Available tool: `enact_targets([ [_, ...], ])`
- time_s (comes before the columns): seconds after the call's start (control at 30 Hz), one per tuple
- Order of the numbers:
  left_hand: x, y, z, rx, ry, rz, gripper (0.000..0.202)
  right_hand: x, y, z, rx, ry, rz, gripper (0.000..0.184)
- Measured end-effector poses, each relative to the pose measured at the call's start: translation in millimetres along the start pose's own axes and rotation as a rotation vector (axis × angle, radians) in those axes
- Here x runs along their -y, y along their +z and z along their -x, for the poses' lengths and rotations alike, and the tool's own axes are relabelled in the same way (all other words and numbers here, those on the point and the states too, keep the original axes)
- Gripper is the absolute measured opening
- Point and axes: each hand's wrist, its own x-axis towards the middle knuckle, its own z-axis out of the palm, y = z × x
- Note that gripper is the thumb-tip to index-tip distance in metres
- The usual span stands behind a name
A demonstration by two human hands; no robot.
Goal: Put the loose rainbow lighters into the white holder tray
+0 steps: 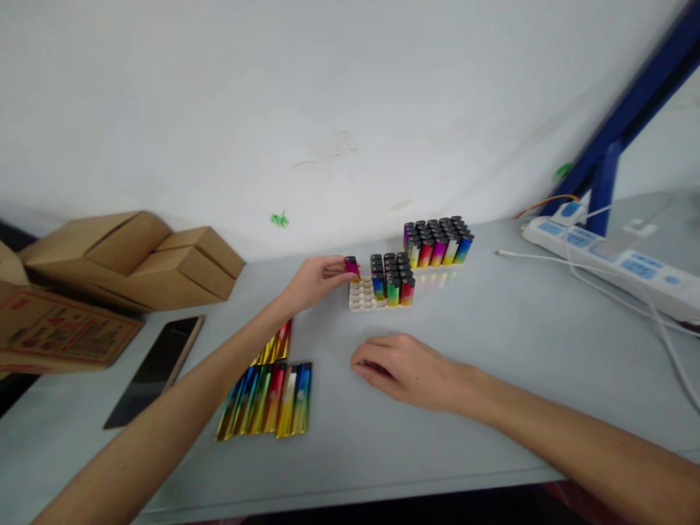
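Observation:
My left hand (317,281) pinches a purple-and-red lighter (351,267) upright by its body, over the back left corner of a white tray with rows of slots (361,297). Several shiny lighters with black tops (392,281) stand in the tray's right part, and its left slots show bare. My right hand (402,368) lies on the table in front of the tray, its fingers curled in with nothing visible in them. Loose lighters (267,401) in metallic colours lie side by side under and beside my left forearm, which partly hides them.
Behind the tray to the right stands a second block of upright lighters (437,246). A dark phone (156,368) and cardboard boxes (142,259) are at the left. At the right are a white power strip (612,255), white cables (580,266) and a blue frame (628,117).

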Motion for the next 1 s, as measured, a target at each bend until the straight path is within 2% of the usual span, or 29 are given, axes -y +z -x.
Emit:
enact_targets([
  [0.1,-2,-2.7,6,-0.001,-0.029,-0.008,0.054,-1,0,1,0.004,-0.001,-0.008,0.018],
  [0.2,-8,-18.1,28,-0.145,-0.041,-0.095,0.072,-2,0,2,0.01,0.0,-0.015,0.019],
  [0.3,-16,-44.3,65,-0.268,-0.045,-0.363,0.053,-1,0,3,0.02,0.013,-0.011,0.022],
  [0.37,-19,-60.5,90,-0.262,-0.069,-0.618,0.045,0,0,3,0.023,0.015,-0.004,0.023],
  [0.43,-18,-70.2,112,-0.233,-0.098,-0.811,0.046,0,0,3,0.022,0.014,0.004,0.023],
  [0.53,-11,-70.6,131,-0.201,-0.146,-0.924,0.053,-1,1,2,0.014,0.01,0.012,0.023],
  [0.73,4,-53.6,132,-0.17,-0.177,-0.865,0.054,-2,2,0,0.002,-0.007,0.007,0.023],
  [1.0,-4,-30.8,100,-0.16,-0.149,-0.776,0.037,-1,0,0,0.016,0.005,-0.002,0.022],
])
